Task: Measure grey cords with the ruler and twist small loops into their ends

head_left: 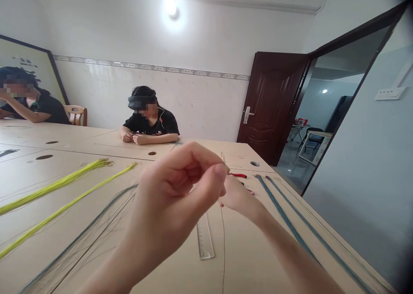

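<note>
My left hand (pixel 185 195) is raised over the table in front of the camera, thumb and forefinger pinched on a thin cord (pixel 223 246). A fine loop of the cord's end stands up just above those fingertips. My right hand (pixel 240 195) is right behind, closed around the same cord, most of its fingers hidden by the left. From between the hands the cord hangs down past a clear ruler (pixel 206 242) lying on the table. Beyond my right hand lie a red-handled tool (pixel 238 175) and a pink-handled tool (pixel 251 191), both mostly covered.
Yellow-green cord bundles (pixel 54 191) and a loose grey-blue bundle (pixel 93 221) lie to the left on the wooden table (pixel 174 268). Blue-grey bundles (pixel 284 212) run along the right edge. Two people sit across the table. A brown door (pixel 274 105) stands open at the right.
</note>
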The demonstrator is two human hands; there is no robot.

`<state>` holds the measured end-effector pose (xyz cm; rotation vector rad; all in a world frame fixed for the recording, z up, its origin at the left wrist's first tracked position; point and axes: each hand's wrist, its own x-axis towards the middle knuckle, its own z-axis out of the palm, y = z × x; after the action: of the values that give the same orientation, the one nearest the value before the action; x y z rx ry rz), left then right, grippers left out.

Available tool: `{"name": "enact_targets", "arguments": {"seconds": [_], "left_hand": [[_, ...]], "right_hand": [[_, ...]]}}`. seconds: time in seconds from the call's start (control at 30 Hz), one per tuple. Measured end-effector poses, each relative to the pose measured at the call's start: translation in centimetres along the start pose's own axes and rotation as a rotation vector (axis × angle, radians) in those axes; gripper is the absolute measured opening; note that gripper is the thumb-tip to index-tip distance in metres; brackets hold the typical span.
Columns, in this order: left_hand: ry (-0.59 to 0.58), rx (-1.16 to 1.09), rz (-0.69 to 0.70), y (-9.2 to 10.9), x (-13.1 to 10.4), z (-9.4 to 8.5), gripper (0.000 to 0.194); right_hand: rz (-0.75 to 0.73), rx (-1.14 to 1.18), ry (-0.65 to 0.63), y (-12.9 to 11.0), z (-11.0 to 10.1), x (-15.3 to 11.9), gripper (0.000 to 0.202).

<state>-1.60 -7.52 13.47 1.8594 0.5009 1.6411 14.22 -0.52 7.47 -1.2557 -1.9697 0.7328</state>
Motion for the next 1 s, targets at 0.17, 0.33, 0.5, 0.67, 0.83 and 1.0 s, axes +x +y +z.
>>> {"name": "enact_targets", "arguments": {"seconds": [0.17,0.33,0.5,0.67,0.83,1.0], "left_hand": [[-0.138,0.417,-0.004,-0.8,-0.1,0.9,0.016],[-0.206,0.547,-0.032,-1.1,-0.4,1.3,0.014],[-0.155,0.397,-0.045,-0.8,0.0,1.2,0.014],[-0.261,0.038,-0.132,-0.4,0.4,0.6,0.018],[-0.250,-0.012,-0.132,-0.3,0.4,0.5,0.018],[-0.100,0.243,0.039,-0.2,-0.1,1.2,0.017]], "right_hand": [[-0.240,0.142,0.251,-4.4,-3.5,-4.0,0.037],[-0.336,0.118,0.316,-5.9,-4.1,-6.5,0.018],[-0.359,0.136,0.370,-6.1,-3.8,-6.7,0.017],[-0.527,0.198,0.352,-5.9,-3.3,-6.9,0.008],[-0.714,0.113,0.496,-5.7,-3.0,-7.1,0.005],[-0.583,0.218,0.378,-5.7,-3.9,-7.4,0.030]]}}
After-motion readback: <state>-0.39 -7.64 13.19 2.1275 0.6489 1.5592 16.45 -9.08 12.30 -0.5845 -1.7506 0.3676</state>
